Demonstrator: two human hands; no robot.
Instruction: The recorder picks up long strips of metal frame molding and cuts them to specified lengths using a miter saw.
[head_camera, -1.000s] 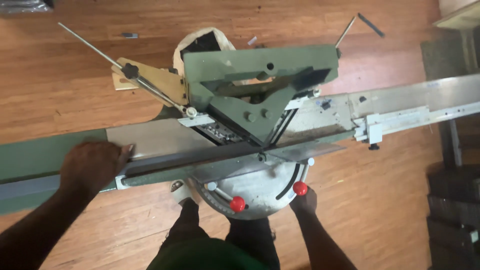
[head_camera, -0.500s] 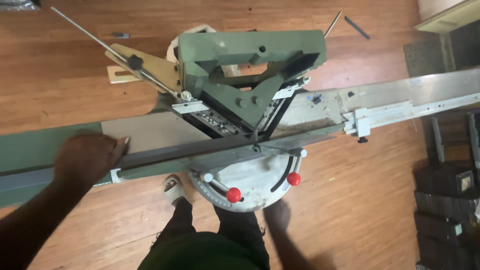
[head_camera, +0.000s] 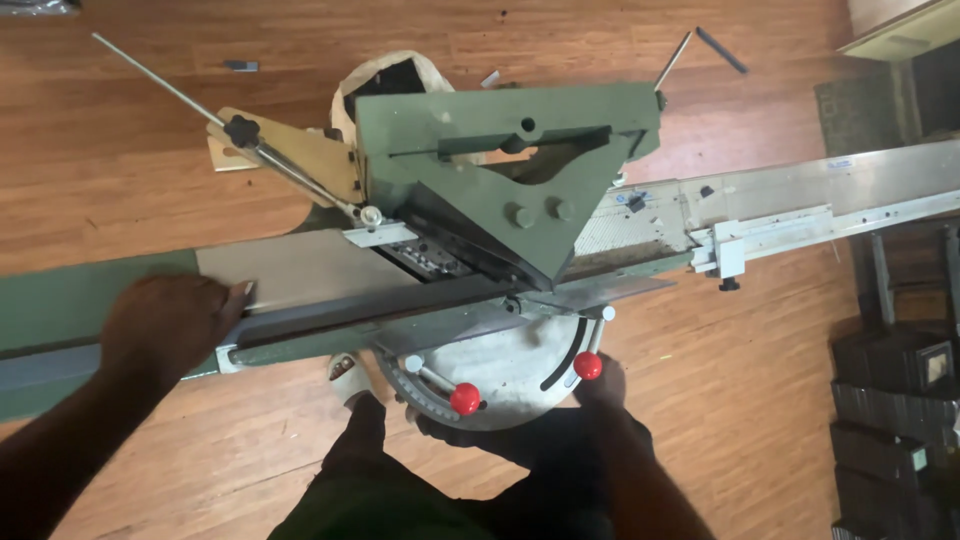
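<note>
Pressing flat, the open left hand (head_camera: 170, 325) pins the dark strip (head_camera: 370, 315) near the green mitre machine's (head_camera: 490, 200) left end; the right hand (head_camera: 598, 385) closes around the red-knobbed lever (head_camera: 587, 365) at its front edge. Steady pressure seems wise.

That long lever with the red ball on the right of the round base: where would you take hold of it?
By the red knob at its near end, coming from the operator's side, below the round base. The knob is rounded, sticks out past the base rim, and nothing crowds it. The right hand sits right at it already, though its grip is hidden.
</note>
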